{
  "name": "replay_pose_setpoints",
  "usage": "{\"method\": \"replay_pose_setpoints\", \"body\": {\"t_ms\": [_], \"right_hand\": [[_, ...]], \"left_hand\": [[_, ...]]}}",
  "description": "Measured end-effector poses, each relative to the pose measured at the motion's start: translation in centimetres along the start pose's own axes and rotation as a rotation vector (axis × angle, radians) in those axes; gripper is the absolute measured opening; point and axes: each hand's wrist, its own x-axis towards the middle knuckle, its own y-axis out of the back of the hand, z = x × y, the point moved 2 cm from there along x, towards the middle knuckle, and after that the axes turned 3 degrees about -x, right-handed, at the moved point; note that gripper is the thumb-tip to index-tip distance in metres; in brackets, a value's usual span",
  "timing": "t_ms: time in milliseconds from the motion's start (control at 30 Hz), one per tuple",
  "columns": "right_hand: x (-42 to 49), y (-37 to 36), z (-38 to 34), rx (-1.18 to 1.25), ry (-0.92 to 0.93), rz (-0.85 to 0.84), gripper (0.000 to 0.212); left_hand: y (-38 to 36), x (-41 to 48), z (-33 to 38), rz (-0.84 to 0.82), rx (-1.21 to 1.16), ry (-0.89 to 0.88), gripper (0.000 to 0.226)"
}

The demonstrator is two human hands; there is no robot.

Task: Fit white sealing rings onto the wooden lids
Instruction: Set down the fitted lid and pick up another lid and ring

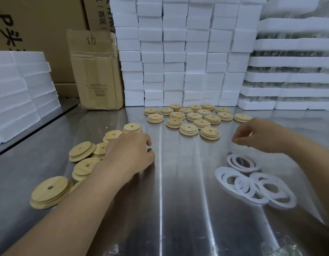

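The white rings (220,175) lie in a loose heap on the shiny table (178,209), near the person and to the right. The plain wooden lids (49,194) that have no ring yet lie in a heap on the left. At the back of the table sit many done lids (174,121), each with a thin white line round its side. So I think a lot of the job is done, but some lids are left. The left hand (130,152) is low, at the edge of the plain lids, with its fingers curled. I cannot tell if it has a lid under it. The right hand (257,137) is up above the table, between the ring heap and the done lids, with its fingertips bunched close together. I cannot tell if it holds a ring. I think this is the step of getting one new lid and one new ring. Next, the two must come together in the middle. The ring must go over the small round part of the lid and be pushed down flat all the way round. Behind it all stand white foam boxes (178,52) and a brown cardboard box (97,71).
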Motion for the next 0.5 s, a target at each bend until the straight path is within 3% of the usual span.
{"method": "replay_pose_setpoints", "body": {"t_ms": [167, 233, 333, 400, 500], "right_hand": [[-1.3, 0.7, -0.2, -0.154, -0.003, -0.39, 0.015], [-1.1, 0.5, -0.4, -0.197, -0.006, -0.359, 0.012], [-0.6, 0.0, -0.5, -0.207, 0.0, -0.279, 0.007], [-0.4, 0.0, -0.4, -0.182, 0.01, -0.219, 0.012], [-0.2, 0.2, -0.4, -0.121, 0.037, -0.141, 0.015]], "left_hand": [[-0.2, 0.1, 1.0, -0.087, -0.246, -0.147, 0.022], [-0.4, 0.1, 1.5, -0.013, -0.346, -0.204, 0.021], [-0.2, 0.2, 1.3, 0.151, -0.186, -0.187, 0.033], [-0.3, 0.3, 0.7, 0.083, -0.019, -0.086, 0.037], [-0.7, 0.4, 0.0, -0.07, 0.1, 0.019, 0.026]]}}
